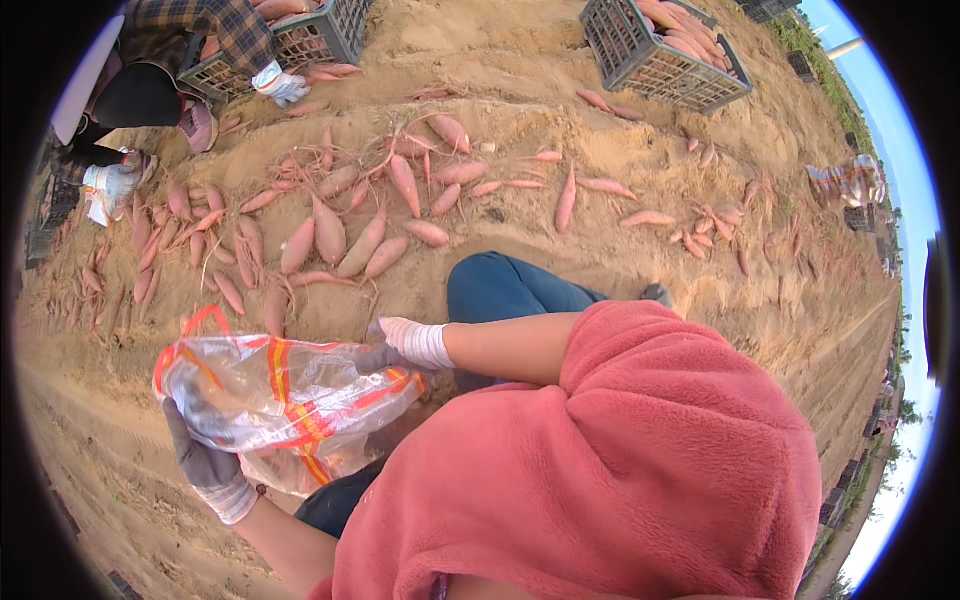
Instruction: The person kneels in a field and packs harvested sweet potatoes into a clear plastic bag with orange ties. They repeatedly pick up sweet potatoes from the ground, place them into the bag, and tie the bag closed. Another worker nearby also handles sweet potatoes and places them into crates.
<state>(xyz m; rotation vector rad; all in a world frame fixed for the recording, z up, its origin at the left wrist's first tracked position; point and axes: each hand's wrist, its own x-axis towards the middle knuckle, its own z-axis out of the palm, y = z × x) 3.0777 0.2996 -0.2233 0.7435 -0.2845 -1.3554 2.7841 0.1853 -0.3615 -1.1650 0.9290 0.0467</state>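
Observation:
A clear plastic bag (247,405) with orange and yellow stripes is stretched between my gloved hands. My left hand (201,450) grips its rim at the lower left; part of the hand is hidden behind the film. My right hand (401,346) holds the opposite edge of the bag, near my knee. The film is creased, and whatever its lower part holds cannot be made out clearly. Just beyond the bag, many pink sweet potatoes (328,231) with stringy roots lie on sandy soil. One sweet potato (275,306) lies close to the bag's far edge.
Two plastic crates of sweet potatoes stand beyond the row, one crate (319,34) at upper left, another crate (675,71) at upper right. A co-worker's gloved hand (281,84) reaches near the left crate. A filled striped bag (847,182) stands far right.

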